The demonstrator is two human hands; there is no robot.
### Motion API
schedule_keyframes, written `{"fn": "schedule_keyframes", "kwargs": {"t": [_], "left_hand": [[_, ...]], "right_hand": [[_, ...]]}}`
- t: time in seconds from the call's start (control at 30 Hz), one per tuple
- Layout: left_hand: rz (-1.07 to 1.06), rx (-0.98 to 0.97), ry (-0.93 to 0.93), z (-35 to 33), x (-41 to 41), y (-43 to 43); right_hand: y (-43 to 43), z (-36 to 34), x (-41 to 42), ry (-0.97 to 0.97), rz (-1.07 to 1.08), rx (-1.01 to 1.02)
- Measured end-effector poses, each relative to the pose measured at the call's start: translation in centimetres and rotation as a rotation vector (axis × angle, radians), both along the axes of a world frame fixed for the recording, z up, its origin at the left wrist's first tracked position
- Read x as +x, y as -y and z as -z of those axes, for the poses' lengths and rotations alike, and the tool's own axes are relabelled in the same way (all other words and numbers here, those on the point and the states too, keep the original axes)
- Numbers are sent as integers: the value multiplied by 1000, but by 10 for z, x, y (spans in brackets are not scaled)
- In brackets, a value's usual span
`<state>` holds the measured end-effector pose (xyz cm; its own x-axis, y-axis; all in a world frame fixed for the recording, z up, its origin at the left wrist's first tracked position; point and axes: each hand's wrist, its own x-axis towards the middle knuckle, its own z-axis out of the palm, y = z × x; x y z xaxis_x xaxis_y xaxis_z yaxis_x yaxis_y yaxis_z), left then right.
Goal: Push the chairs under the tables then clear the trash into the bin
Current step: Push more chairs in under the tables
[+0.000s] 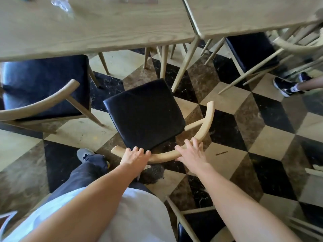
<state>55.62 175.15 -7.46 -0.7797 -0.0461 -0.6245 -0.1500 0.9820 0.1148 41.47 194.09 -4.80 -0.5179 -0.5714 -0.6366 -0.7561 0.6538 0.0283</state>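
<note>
A wooden chair [145, 112] with a black padded seat stands on the chequered floor, turned at an angle, just short of the wooden table [97, 27]. Its curved wooden back rail [166, 156] faces me. My left hand [135, 155] is closed over the rail's left part. My right hand [191, 151] lies on the rail further right, fingers spread across it. Crumpled clear plastic trash [61, 3] lies on the table's far left. No bin is in view.
A second black-seated chair [43, 86] sits partly under the table at left. A third chair [251, 49] is under the neighbouring table [253, 13] at right. Another person's shoes [286, 85] stand at far right. Another chair [195, 222] is close behind my right arm.
</note>
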Motion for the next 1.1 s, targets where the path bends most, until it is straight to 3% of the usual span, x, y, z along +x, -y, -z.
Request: {"fn": "schedule_keyframes", "kwargs": {"t": [1.1], "left_hand": [[115, 15, -185, -3, -86, 242]], "right_hand": [[221, -25, -70, -42, 22, 131]]}}
